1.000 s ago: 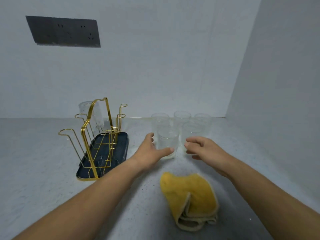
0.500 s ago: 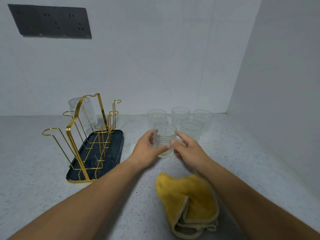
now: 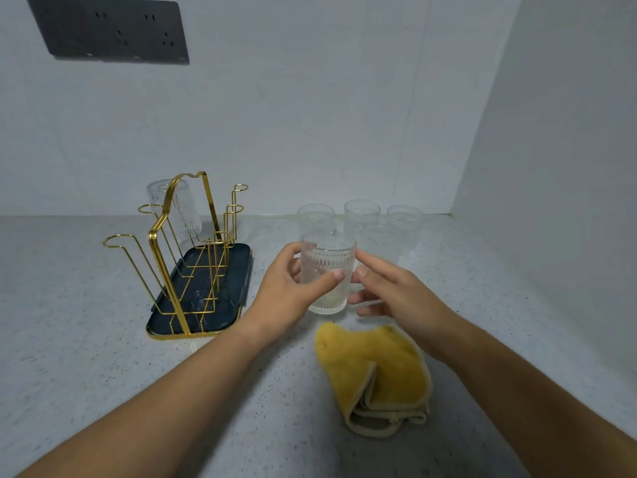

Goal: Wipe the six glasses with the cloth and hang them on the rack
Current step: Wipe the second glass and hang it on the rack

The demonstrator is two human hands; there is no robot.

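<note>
A ribbed clear glass (image 3: 327, 267) is upright between my hands, just above the speckled counter (image 3: 86, 339). My left hand (image 3: 286, 294) grips its left side, thumb across the front. My right hand (image 3: 396, 294) holds the right side with curled fingertips. Behind it stand several more clear glasses (image 3: 362, 215), close together. The folded yellow cloth (image 3: 379, 370) lies on the counter below my right hand, untouched. The gold wire rack (image 3: 162, 236) on its dark tray (image 3: 238, 267) stands to the left, with one glass (image 3: 182, 208) hung upside down on a rear peg.
A white wall (image 3: 551, 167) closes the right side, close to the standing glasses. A dark socket panel (image 3: 110, 32) is on the back wall at upper left. Bare counter lies left of and in front of the rack.
Both hands closed on the nearest glass and lifted it slightly toward me. The cloth and rack have not moved.
</note>
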